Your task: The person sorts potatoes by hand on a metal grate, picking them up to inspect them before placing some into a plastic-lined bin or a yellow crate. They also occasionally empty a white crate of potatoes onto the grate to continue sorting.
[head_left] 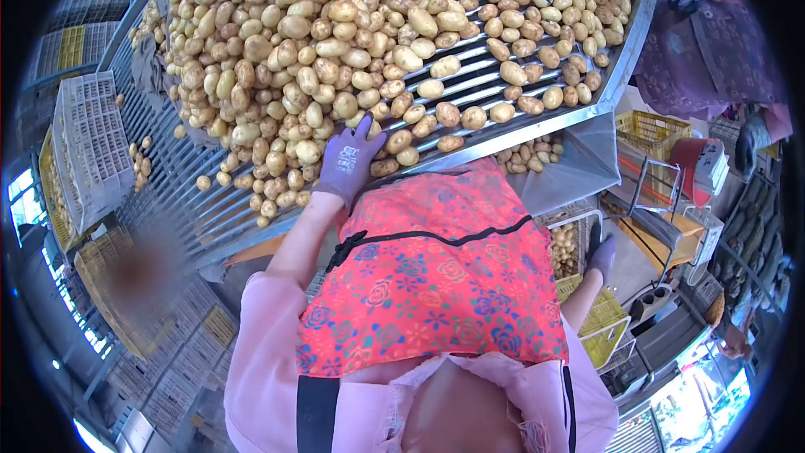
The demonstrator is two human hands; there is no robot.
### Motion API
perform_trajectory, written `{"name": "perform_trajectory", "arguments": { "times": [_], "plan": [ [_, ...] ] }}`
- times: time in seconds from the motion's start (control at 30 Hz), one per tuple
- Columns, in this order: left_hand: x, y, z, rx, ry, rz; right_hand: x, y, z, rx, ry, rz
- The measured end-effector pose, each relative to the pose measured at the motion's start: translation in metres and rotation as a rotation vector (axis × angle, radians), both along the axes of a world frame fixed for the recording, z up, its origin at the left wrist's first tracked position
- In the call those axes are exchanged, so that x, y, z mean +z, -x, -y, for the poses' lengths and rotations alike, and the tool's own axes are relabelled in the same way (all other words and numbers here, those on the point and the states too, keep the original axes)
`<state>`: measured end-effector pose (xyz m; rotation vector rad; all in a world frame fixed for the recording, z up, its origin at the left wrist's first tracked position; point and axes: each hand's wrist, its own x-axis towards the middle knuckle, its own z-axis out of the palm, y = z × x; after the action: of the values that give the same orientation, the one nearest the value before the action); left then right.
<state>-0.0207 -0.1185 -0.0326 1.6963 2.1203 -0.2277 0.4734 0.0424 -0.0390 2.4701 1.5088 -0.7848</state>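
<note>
Hundreds of pale tan, rounded potatoes [335,33] lie heaped on the slatted metal sorting surface [495,75], thinning toward its near edge. They look firm, dry-skinned and apt to roll on the bars, so one is best cupped around its middle. The purple-gloved left hand [348,159] rests on them, fingers spread, gripping nothing. The gloved right hand [600,253] hangs low near a yellow plastic crate [610,327]; its grip cannot be told.

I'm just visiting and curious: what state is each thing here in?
Potatoes: heaped, covering most of the table.
Roller table: partly bare near its edge.
Left hand: gloved, open, resting on potatoes.
Right hand: gloved, lowered at side; grip unclear.
</note>
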Motion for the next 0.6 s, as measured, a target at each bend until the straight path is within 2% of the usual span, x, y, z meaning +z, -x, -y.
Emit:
{"name": "perform_trajectory", "arguments": {
  "times": [0.03,0.07,0.1,0.13,0.17,0.23,0.27,0.3,0.33,0.37,0.43,0.47,0.5,0.57,0.6],
  "plan": [
    [0.005,-0.003,0.003,0.005,0.006,0.001,0.030,0.057,-0.014,-0.190,-0.027,-0.204],
    [0.010,-0.003,0.005,0.040,0.074,0.072,-0.004,0.059,-0.025,-0.311,-0.190,-0.718],
    [0.014,0.000,0.004,0.072,0.138,0.138,-0.003,0.101,-0.031,0.024,-0.156,-0.754],
    [0.018,0.003,0.002,0.101,0.212,0.167,0.012,0.160,-0.036,0.610,-0.296,-0.432],
    [0.017,0.007,0.004,0.099,0.209,0.162,0.008,0.203,-0.040,0.750,-0.261,-0.550],
    [0.008,0.019,0.012,0.118,0.195,0.297,-0.015,0.284,-0.031,1.071,-0.383,-0.835],
    [0.004,0.018,0.017,0.165,0.084,0.255,-0.028,0.319,-0.028,1.349,-0.467,-0.764],
    [0.006,0.018,0.018,0.173,0.082,0.251,-0.016,0.349,-0.019,1.398,-0.101,-0.600],
    [0.008,0.019,0.018,0.271,0.014,0.337,-0.025,0.370,-0.012,1.505,0.008,-0.456],
    [0.010,0.018,0.019,0.370,-0.053,0.424,-0.048,0.387,0.001,1.485,-0.012,-0.355],
    [0.007,0.016,0.013,0.449,-0.111,0.449,-0.041,0.401,0.004,1.596,-0.026,-0.233],
    [0.001,0.015,0.008,0.439,-0.199,0.313,-0.037,0.403,-0.001,1.547,0.053,-0.212],
    [-0.004,0.011,0.003,0.430,-0.283,0.181,-0.036,0.400,-0.007,1.555,0.055,-0.205],
    [0.009,0.008,-0.029,0.368,-0.263,0.129,-0.037,0.385,-0.030,1.538,0.013,-0.423],
    [0.007,0.008,-0.045,0.283,-0.290,0.066,-0.033,0.376,-0.043,1.436,0.075,-0.572]
  ]
}}
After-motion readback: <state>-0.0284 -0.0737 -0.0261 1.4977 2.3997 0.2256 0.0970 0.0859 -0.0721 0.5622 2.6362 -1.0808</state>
